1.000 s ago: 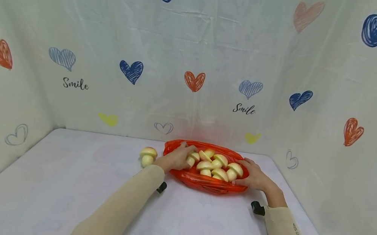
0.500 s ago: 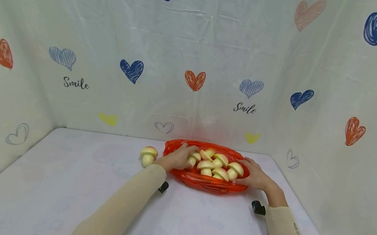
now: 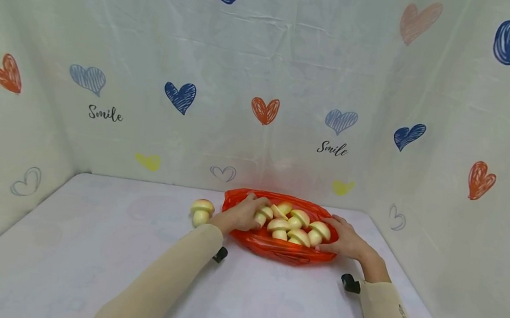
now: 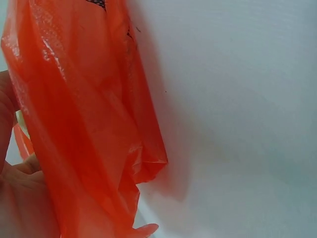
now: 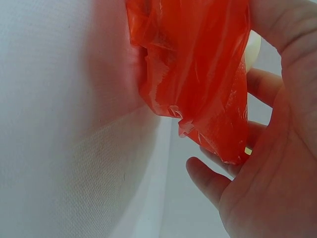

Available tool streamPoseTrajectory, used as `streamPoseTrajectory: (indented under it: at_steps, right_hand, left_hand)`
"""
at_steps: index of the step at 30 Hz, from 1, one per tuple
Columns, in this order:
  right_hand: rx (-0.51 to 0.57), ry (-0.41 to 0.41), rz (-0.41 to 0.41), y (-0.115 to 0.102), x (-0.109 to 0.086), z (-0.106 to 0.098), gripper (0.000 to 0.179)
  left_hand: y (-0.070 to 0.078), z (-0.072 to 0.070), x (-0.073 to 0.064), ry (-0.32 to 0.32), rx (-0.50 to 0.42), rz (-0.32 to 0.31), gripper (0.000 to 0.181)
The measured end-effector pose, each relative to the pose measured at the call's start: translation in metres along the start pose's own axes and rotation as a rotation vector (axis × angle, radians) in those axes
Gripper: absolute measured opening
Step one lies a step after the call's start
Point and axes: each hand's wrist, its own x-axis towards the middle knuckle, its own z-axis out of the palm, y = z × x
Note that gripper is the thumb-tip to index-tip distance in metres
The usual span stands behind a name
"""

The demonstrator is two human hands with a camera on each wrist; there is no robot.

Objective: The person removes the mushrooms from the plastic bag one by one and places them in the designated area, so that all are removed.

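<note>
A red plastic bag point(image 3: 280, 252) lies spread on the white table, with several pale mushrooms point(image 3: 300, 218) in its opening. At the bag's left end, my left hand point(image 3: 244, 215) reaches over the rim and holds the leftmost mushroom point(image 3: 264, 214) between thumb and fingers. My right hand point(image 3: 347, 241) grips the right end, thumb in front and fingers behind, close to the rightmost mushroom point(image 3: 319, 233). In the left wrist view, red plastic point(image 4: 84, 124) hides most of the left hand. The right wrist view shows the right hand's fingers point(image 5: 265, 87) partly behind the bag point(image 5: 198, 64).
One more mushroom point(image 3: 201, 213) stands upright on the table point(image 3: 103, 247), left of the bag and outside it. A white curtain point(image 3: 220, 140) printed with hearts rises behind the table and along both sides. Each wrist bears a small black device point(image 3: 350, 283).
</note>
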Motion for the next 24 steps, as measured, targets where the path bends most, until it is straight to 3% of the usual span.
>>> streamPoseTrajectory:
  at_steps: [12, 24]
  right_hand:
    - [0.000, 0.017, -0.010, -0.001, -0.004, 0.000, 0.089]
    - [0.012, 0.017, -0.012, -0.004, -0.006, 0.000, 0.089]
  left_hand:
    - [0.006, -0.007, -0.016, 0.059, -0.008, 0.060, 0.058]
    - [0.008, -0.012, -0.045, 0.144, -0.102, 0.149, 0.054]
